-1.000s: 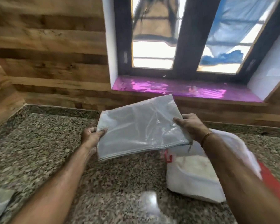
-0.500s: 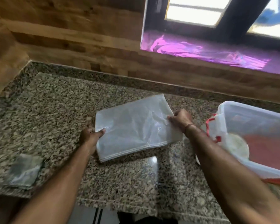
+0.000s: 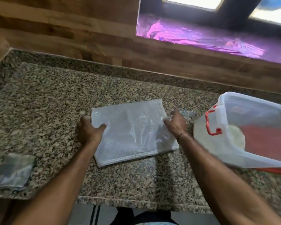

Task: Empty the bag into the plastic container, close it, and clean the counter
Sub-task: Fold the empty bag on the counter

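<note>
Bag (image 3: pixel 133 132), flat and apparently emptied, lies spread on the bench (image 3: pixel 55 103) between both hands, just left of the open container (image 3: pixel 230 101). My left grip (image 3: pixel 89 132) pinches the bag's left edge, thumb on top. My right grip (image 3: pixel 177 125) rests its thumb on the right edge, but blur keeps me from telling whether its fingers close beneath.

A second ago I held the bag in the air in front of the window. Now it rests on the stone and the view has tipped downward, bringing the container fully into sight. I can see white contents inside it, and its red clasp (image 3: pixel 212 122) hangs free.

I judge the emptying done. Closing the container and wiping the bench remain. A folded cloth (image 3: pixel 13 171) waits at the bench's near left edge.
</note>
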Demonstrator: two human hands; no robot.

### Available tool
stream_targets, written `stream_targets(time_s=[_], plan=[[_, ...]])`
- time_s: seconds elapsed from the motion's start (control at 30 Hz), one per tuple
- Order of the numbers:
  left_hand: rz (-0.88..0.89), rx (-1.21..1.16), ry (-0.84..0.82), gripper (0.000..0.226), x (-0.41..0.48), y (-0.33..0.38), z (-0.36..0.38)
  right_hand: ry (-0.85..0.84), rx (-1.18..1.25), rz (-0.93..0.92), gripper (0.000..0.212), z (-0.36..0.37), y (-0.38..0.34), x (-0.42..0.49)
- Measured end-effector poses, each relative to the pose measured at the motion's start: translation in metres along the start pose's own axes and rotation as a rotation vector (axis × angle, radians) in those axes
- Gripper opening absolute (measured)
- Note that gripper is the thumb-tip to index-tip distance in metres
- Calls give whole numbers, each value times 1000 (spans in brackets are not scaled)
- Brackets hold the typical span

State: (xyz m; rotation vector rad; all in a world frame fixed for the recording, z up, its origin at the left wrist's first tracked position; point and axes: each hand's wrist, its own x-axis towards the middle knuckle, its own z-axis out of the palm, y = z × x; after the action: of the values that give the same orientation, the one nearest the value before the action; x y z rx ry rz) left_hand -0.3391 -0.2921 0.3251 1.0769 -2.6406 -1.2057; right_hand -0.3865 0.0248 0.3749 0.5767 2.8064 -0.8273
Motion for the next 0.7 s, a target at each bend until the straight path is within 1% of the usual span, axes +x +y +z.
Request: stream_targets(time_s=[0.07,0.23,0.33,0.4,0.47,0.53,0.63,0.7], plan=[[86,8,19,66,-9,30,2,54,48,-76,48,-12,-11,-2],[294,-93,-41,66,-41,100,14,142,211,-258,40,-65,-31,-9],[410,-135,-64,65,-72,148,25,229,281,-353,35,-112,-27,-16],[502,-144,-82,64,-100,182,39,294,335,-400,33,-148,-10,-19],[581,-154,-100,63,-133,213,55,346,354,-441,32,-183,17,-19],[669,-146,-93,62,-177,244,81,386,363,-461,31,-223,61,-16],[768,-93,-45,63,-250,284,122,453,371,-424,30,-277,139,-9],[813,-53,-45,64,-298,304,149,482,358,-375,29,-302,193,1]])
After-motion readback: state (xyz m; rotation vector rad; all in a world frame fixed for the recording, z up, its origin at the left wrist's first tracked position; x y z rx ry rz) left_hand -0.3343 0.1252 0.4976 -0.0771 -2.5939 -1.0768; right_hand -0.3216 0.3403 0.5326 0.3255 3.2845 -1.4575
